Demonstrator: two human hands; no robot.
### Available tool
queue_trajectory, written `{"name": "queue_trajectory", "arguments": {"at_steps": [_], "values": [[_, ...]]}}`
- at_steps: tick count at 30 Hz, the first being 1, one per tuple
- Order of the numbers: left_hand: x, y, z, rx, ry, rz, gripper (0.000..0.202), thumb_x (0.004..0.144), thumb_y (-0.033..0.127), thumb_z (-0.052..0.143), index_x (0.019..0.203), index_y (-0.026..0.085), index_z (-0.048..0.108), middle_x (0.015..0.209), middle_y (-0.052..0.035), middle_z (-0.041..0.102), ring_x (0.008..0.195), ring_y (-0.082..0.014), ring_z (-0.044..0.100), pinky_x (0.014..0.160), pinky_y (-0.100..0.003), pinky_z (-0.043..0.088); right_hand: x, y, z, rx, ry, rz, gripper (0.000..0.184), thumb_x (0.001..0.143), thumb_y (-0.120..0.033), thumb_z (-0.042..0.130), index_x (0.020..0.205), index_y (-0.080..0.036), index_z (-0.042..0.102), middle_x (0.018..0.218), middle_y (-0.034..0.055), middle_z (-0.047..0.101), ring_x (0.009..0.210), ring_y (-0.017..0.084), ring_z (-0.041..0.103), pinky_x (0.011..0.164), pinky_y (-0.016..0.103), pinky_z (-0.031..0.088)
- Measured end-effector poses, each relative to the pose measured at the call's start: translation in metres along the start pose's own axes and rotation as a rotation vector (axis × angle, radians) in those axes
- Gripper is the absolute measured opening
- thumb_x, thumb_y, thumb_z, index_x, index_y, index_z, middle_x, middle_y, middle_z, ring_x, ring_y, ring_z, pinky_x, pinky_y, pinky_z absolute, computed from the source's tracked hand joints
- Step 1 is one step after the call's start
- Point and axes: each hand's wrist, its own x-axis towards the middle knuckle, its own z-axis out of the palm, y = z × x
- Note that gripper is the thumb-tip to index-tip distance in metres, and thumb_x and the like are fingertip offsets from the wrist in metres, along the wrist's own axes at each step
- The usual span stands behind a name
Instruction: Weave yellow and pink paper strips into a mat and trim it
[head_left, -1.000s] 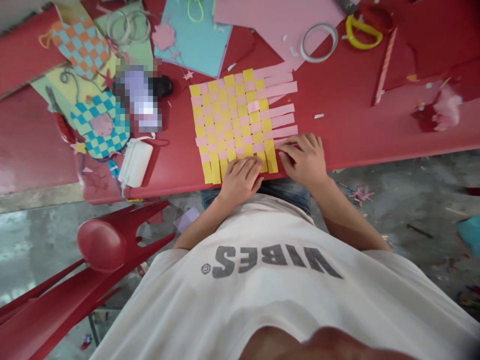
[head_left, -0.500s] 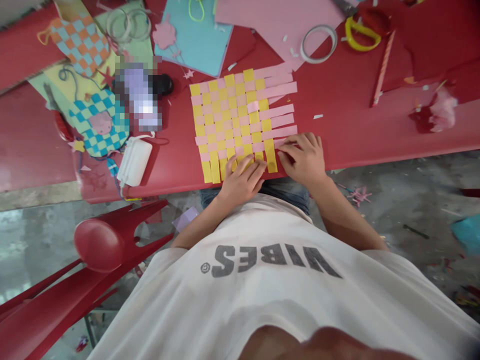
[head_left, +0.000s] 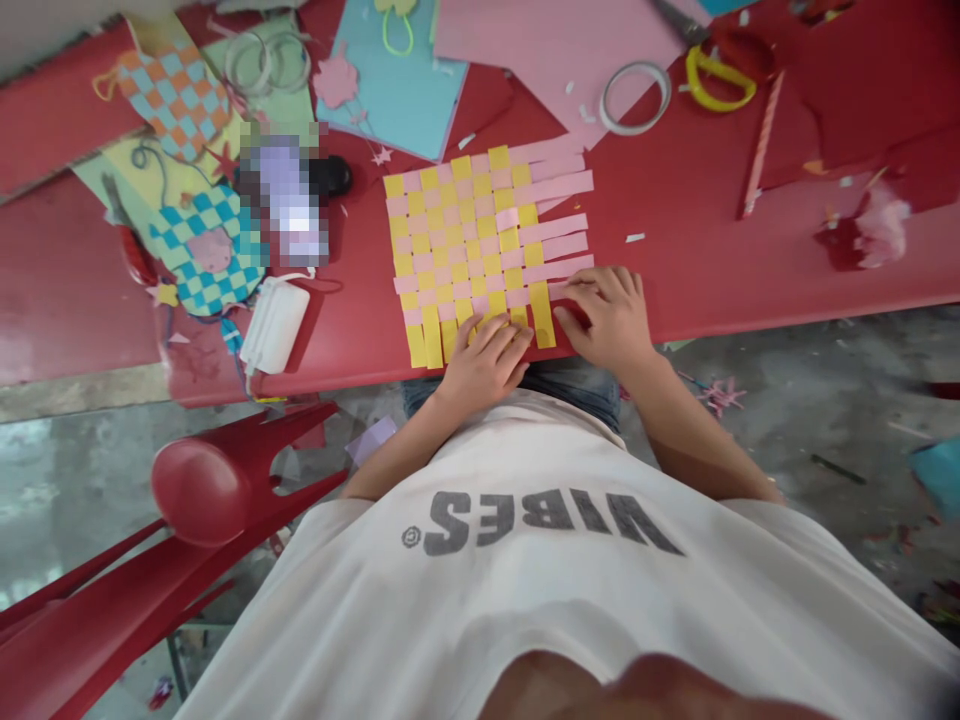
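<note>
Paper weave under both hands

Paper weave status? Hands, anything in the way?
Left hand flat on yellow strip ends. Right hand at lower right corner, fingers on pink strip ends. Pink and yellow paper weave on red table. White pouch left, apart.

The only readable word is "VIBES", printed in large gray capital letters across the chest of the person's white T-shirt, and it appears upside down from this downward head view. A small round symbol sits just beside the S. A pixelated patch higher in the view is too blurred to read.
</note>
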Motion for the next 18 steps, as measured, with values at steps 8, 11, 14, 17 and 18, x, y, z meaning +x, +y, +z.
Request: {"name": "queue_trajectory", "arguments": {"at_steps": [8,11,14,17,18], "values": [[0.039,-0.011,-0.027,-0.031,-0.027,-0.05,0.063,0.118,0.045,0.066,0.176,0.021,0.06,0.188,-0.017,0.053,0.182,-0.0399,0.042,0.153,-0.068,0.029,0.089,0.039,-0.015,-0.012,-0.081,-0.038,0.045,0.123,-0.052,0.055,0.155,-0.023,0.07,0.173,0.0188,0.06,0.152,0.041,0.048,0.122,0.064,0.036],[0.052,-0.017,-0.022,-0.027,-0.049,-0.055,0.072,0.116,0.051,0.07,0.179,0.021,0.056,0.191,-0.0185,0.047,0.185,-0.0421,0.037,0.153,-0.07,0.026,0.121,0.045,-0.007,-0.027,-0.078,-0.043,0.058,0.123,-0.069,0.055,0.147,-0.02,0.075,0.169,0.0211,0.062,0.154,0.042,0.037,0.121,0.068,0.027],[0.056,-0.018,-0.011,-0.004,-0.049,-0.075,0.081,0.115,0.062,0.069,0.181,0.018,0.052,0.192,-0.0211,0.044,0.185,-0.043,0.036,0.153,-0.068,0.026,0.129,0.044,-0.002,-0.006,-0.058,-0.068,0.059,0.12,-0.075,0.06,0.133,-0.021,0.08,0.166,0.0204,0.065,0.155,0.044,0.033,0.121,0.071,0.022],[0.055,-0.018,-0.004,-0.001,-0.04,-0.095,0.082,0.118,0.061,0.064,0.184,0.016,0.047,0.194,-0.0206,0.041,0.185,-0.0409,0.036,0.153,-0.065,0.027,0.123,0.043,-0.002,-0.021,-0.046,-0.094,0.057,0.12,-0.073,0.064,0.133,-0.02,0.081,0.176,0.0207,0.058,0.161,0.047,0.03,0.122,0.075,0.02],[0.055,-0.017,-0.004,-0.007,-0.038,-0.102,0.08,0.119,0.058,0.063,0.185,0.017,0.046,0.195,-0.0199,0.041,0.185,-0.0402,0.036,0.152,-0.064,0.028,0.12,0.043,-0.002,-0.037,-0.045,-0.105,0.057,0.12,-0.072,0.065,0.135,-0.02,0.081,0.18,0.0202,0.054,0.163,0.048,0.028,0.123,0.076,0.02]]}}
